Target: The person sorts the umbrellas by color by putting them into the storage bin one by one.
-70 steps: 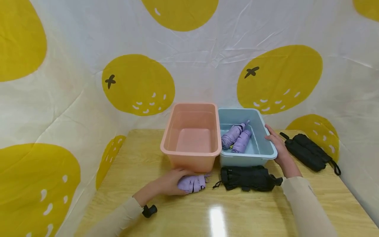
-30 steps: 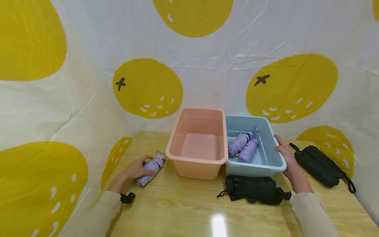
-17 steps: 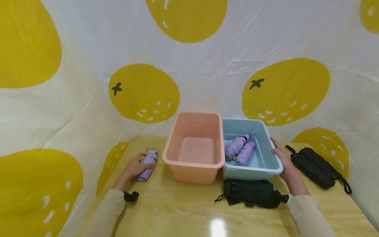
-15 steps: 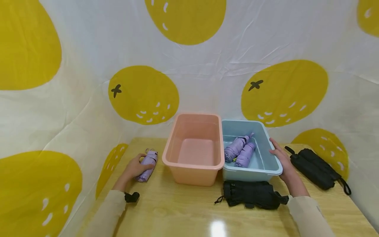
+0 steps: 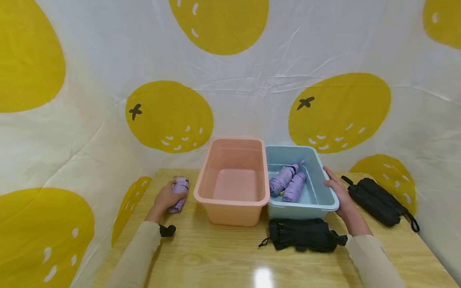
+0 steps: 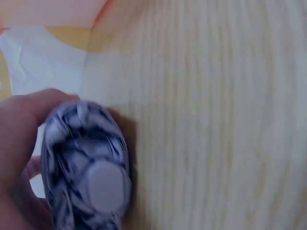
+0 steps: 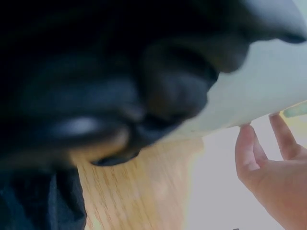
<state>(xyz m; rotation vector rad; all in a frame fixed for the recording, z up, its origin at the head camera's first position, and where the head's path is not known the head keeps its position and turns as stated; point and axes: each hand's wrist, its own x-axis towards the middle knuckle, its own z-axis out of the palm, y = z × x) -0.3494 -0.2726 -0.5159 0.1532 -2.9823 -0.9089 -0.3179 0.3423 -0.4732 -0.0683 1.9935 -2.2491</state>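
At the table's left side, my left hand (image 5: 166, 196) grips a purple folded umbrella (image 5: 181, 185). Its round handle end (image 6: 106, 187) faces the left wrist camera, with my thumb and fingers around its side. My right hand (image 5: 340, 196) rests on the right rim of a light blue bin (image 5: 302, 212). In the right wrist view its fingertips (image 7: 246, 132) touch the bin's edge. Two more purple folded umbrellas, the left one (image 5: 283, 180) and the right one (image 5: 294, 189), lie side by side in the blue bin.
A pink bin (image 5: 232, 214) stands left of the blue one, rim against rim. One black folded umbrella (image 5: 302, 235) lies in front of the blue bin. Another black umbrella (image 5: 376, 202) is at the right. A patterned cloth (image 5: 245, 104) hangs behind the table (image 5: 216, 256).
My left hand has moved the purple umbrella from in front of the pink bin to its left side, turning it to point away. My right hand has stayed at the blue bin's rim.
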